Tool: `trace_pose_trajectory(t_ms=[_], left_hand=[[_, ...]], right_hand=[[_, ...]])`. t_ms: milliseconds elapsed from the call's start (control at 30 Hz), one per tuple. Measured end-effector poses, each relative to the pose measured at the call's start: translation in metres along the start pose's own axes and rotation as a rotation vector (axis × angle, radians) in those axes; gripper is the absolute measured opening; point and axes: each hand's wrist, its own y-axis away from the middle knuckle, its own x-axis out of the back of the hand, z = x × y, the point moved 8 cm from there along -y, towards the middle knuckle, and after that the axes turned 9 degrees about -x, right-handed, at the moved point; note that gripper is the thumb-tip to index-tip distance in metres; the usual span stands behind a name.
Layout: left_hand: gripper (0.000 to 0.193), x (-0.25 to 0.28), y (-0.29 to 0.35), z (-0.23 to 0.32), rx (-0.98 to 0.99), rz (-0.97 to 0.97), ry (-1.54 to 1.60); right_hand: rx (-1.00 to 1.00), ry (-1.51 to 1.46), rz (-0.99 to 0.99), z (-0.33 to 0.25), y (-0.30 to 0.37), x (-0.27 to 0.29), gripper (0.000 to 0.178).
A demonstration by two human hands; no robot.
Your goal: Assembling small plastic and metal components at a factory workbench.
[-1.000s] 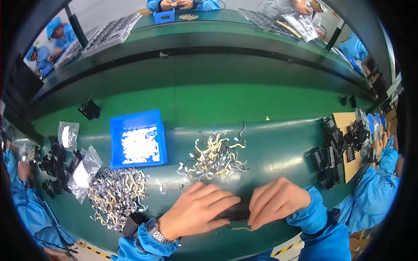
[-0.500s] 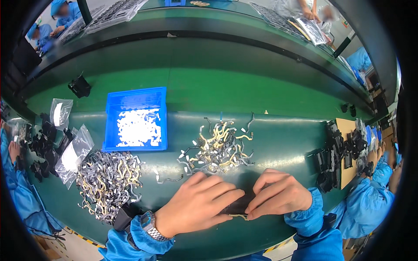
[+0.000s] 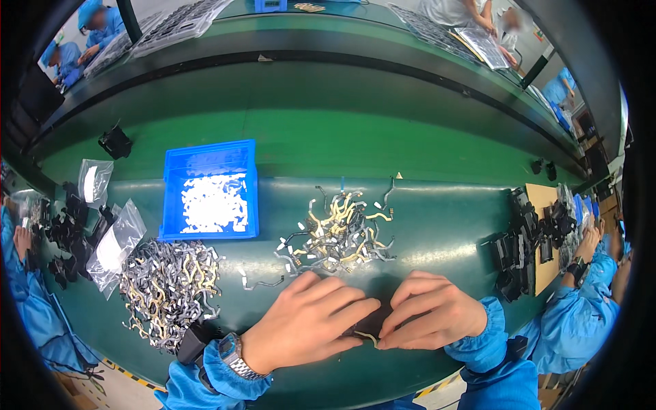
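Note:
My left hand [image 3: 304, 318], with a metal watch at its wrist, is closed round a dark part [image 3: 371, 321] at the near edge of the bench. Fingers cover most of that part, so its shape is hard to make out. From its near side sticks out a short yellowish cable [image 3: 369, 336]. The thumb and fingertips of my right hand [image 3: 434, 311] pinch the cable's free end. Just beyond my hands lies a loose heap of short black and yellow cables [image 3: 345, 232] with white connectors. One dark cable [image 3: 266, 283] lies apart beside the heap.
At the left are a larger cable pile [image 3: 171, 287], a blue bin [image 3: 256, 205] of small white pieces, clear plastic bags [image 3: 119, 246] and black plastic parts [image 3: 61, 232]. More black parts [image 3: 523, 239] stand at the right by cardboard [image 3: 544, 266]. Co-workers sit on both sides.
My right hand has shifted slightly left and draws the cable end a little downward, so more of the cable shows. My left hand has hardly moved.

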Motion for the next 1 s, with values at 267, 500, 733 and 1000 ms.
trace_pose_trajectory(t_ms=[267, 500, 733, 1000], left_hand=[[0.061, 0.0, -0.001, 0.0, 0.029, 0.006, -0.005], [0.061, -0.003, -0.002, 0.005, 0.041, 0.033, -0.074], [0.059, -0.006, -0.002, 0.009, 0.09, 0.09, -0.151], [0.031, 0.02, 0.005, -0.015, 0.081, 0.1, 0.195]], right_hand=[[-0.005, 0.064, 0.092, -0.007, -0.004, -0.01, 0.025], [-0.025, 0.094, 0.186, -0.011, -0.003, -0.01, 0.026], [-0.084, 0.165, 0.249, -0.007, -0.005, -0.017, 0.022], [-0.128, 0.063, 0.209, 0.006, -0.007, -0.011, 0.017]])
